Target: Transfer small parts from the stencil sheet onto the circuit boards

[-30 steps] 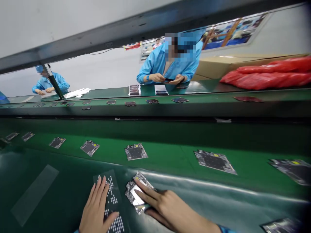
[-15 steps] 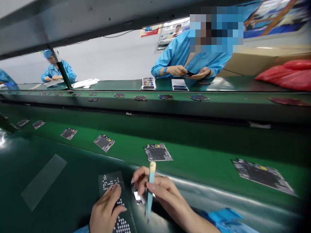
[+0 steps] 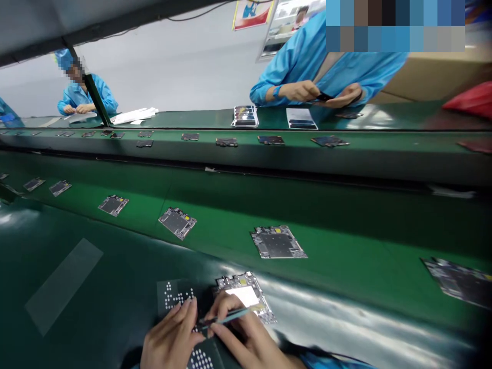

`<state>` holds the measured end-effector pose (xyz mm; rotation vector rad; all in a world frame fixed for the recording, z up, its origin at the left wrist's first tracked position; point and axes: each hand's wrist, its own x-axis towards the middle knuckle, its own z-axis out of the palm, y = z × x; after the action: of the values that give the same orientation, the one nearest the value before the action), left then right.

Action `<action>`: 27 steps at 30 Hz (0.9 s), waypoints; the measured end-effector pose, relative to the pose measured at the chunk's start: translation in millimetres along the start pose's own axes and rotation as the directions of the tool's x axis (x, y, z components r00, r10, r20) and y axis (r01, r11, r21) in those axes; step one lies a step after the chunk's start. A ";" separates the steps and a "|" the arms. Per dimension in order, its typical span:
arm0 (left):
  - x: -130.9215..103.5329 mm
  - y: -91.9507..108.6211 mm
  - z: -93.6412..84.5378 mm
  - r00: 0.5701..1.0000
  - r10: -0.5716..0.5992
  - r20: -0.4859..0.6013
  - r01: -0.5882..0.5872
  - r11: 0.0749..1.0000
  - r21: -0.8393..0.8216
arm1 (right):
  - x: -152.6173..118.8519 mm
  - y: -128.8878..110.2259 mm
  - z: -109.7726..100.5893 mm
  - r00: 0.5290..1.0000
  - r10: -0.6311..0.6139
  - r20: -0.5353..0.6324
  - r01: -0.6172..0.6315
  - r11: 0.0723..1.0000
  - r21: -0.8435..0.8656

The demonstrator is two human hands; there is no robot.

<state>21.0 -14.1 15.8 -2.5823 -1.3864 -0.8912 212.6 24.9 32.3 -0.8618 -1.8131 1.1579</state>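
My left hand (image 3: 171,333) lies with its fingers stretched over a clear sheet with white round dots (image 3: 202,359), its thumb near the tweezers' tips. My right hand (image 3: 240,328) grips a pair of light blue tweezers (image 3: 235,313), tilted low with the tips pointing left onto the sheet between both hands. What the tips touch is too small and partly covered to tell. Just beyond my right hand a circuit board (image 3: 265,302) lies on the dark green table, partly covered by the hand; a bright white area shows on it.
Several circuit boards, one of them nearest (image 3: 279,243), lie spaced along a green belt (image 3: 215,215) past the table. A clear strip (image 3: 63,287) lies at left. Across the belt, a co-worker in blue (image 3: 303,92) handles a dark item; another person (image 3: 86,97) sits far left.
My right hand has swung the tweezers from upright to nearly level, tips now at the dotted sheet. More of the near board shows. The view has shifted; boards on the belt appear farther right.
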 end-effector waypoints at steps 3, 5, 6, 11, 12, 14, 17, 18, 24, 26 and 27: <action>-0.2 -0.1 -0.8 1.000 0.005 0.005 -0.005 1.000 -0.013 | -1.2 2.6 0.9 1.000 0.007 -0.005 -0.007 0.999 -0.039; -0.4 -0.6 -1.5 1.000 0.005 0.000 -0.005 1.000 -0.015 | -2.2 4.6 1.4 1.000 0.003 -0.013 -0.003 0.999 -0.049; -0.3 -0.9 -1.9 1.000 0.006 -0.003 -0.006 1.000 -0.013 | -2.7 5.0 1.6 1.000 0.004 -0.015 -0.005 0.999 -0.050; 1.5 -1.7 -3.5 1.000 0.021 -0.007 -0.021 1.000 -0.003 | -4.4 3.0 5.6 0.999 0.038 0.008 -0.038 0.999 0.025; 1.3 -1.4 -3.3 1.000 0.018 -0.006 -0.018 1.000 -0.007 | -3.8 2.3 7.0 0.999 0.054 0.007 -0.054 0.996 0.069; -0.4 -0.5 -2.0 1.000 -0.011 -0.011 0.011 1.000 -0.018 | 0.9 0.7 8.2 0.994 0.104 -0.025 -0.096 0.975 0.202; -6.3 -0.3 1.2 0.997 -0.083 -0.003 0.082 0.996 -0.023 | 19.8 -3.6 -2.2 0.961 0.206 -0.186 -0.105 0.890 0.443; -8.6 -0.8 2.1 0.994 -0.108 0.010 0.108 0.994 -0.015 | 28.5 -5.7 -9.8 0.937 0.239 -0.253 -0.082 0.859 0.505; -9.3 0.6 6.9 0.991 -0.126 0.051 0.123 0.991 0.060 | 56.5 -9.5 -53.1 0.877 0.331 -0.348 -0.095 0.830 0.550; -1.1 7.0 10.1 0.996 -0.055 0.073 0.049 0.995 0.088 | 49.0 -2.3 -50.2 0.904 0.340 -0.260 -0.172 0.846 0.505; 4.0 10.7 12.0 0.995 -0.020 0.095 0.010 0.994 0.111 | 43.8 2.3 -46.1 0.911 0.344 -0.226 -0.200 0.851 0.486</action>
<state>36.5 -13.4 10.0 -2.5658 -1.4372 -0.6790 234.1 80.9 53.6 -0.9741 -1.1191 1.4632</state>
